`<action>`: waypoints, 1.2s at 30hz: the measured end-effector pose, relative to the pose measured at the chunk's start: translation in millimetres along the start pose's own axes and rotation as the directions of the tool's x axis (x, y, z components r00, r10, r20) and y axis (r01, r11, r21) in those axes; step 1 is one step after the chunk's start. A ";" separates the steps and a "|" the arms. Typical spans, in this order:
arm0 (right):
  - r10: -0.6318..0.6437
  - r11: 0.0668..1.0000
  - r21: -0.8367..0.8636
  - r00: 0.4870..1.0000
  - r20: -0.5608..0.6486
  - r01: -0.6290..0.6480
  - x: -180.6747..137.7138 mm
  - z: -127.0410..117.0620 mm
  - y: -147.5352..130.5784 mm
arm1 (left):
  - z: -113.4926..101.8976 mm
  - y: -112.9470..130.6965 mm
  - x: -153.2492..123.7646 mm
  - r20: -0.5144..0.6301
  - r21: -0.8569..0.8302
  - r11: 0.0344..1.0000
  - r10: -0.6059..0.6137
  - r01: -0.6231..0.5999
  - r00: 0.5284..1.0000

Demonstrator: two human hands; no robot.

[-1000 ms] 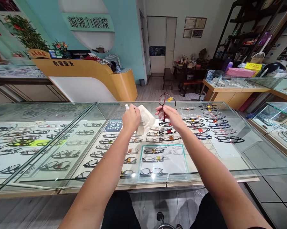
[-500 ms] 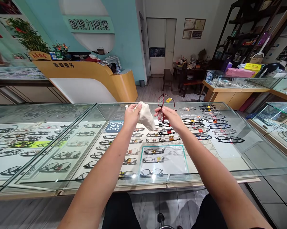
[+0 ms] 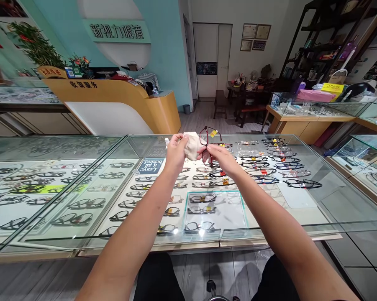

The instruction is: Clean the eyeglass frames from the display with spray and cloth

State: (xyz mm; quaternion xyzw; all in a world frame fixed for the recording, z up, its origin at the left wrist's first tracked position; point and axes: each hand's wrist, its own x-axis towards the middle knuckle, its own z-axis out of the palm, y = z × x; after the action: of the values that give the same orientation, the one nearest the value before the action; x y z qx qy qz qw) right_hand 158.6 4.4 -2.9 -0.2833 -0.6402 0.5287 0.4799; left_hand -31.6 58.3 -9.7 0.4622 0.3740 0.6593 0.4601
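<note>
My left hand (image 3: 177,151) grips a cream-coloured cloth (image 3: 191,146) between thumb and fingers. In my right hand (image 3: 220,158) is a pair of dark red glasses (image 3: 204,137), pinched near the bridge and turned on end, one lens above the fingers and one below. A yellow tag (image 3: 213,133) shows by the upper lens. The cloth's right edge meets or overlaps the glasses and right fingertips; whether it touches a lens I cannot tell. Both hands are raised over the glass display case (image 3: 266,211). A small white object (image 3: 167,141) shows just behind the left hand.
Under the glass lie rows of glasses (image 3: 201,209) and a blue sign (image 3: 150,166) with white lettering. Another glass case (image 3: 50,167) adjoins on the left. Beyond stand a curved wooden counter (image 3: 163,113), a bench (image 3: 220,102) and a grey bin (image 3: 186,109).
My right hand has brought the glasses left and slightly down, up to the cloth. The left hand has shifted slightly right, and the cloth now hangs less low.
</note>
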 end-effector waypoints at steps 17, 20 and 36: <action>0.038 0.997 -0.070 0.998 -0.055 -0.042 3.7 2.0 14.5 | 10.9 -0.5 -18.0 0.210 0.095 0.981 0.145 -0.167 0.967; 0.010 0.996 -0.086 1.000 -0.029 -0.013 3.8 2.7 14.8 | 12.6 0.7 -21.0 0.236 0.133 0.965 0.190 -0.225 0.953; 0.003 0.994 -0.110 1.000 0.029 0.000 3.4 0.8 13.7 | 14.3 2.0 -21.3 0.242 -0.042 0.998 0.055 -0.046 0.969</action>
State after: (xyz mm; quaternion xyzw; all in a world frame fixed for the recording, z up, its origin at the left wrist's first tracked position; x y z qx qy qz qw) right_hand 154.5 10.9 -14.8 -0.3020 -0.6749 0.4972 0.4540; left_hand -15.3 38.4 -9.3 0.5404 0.2911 0.6160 0.4937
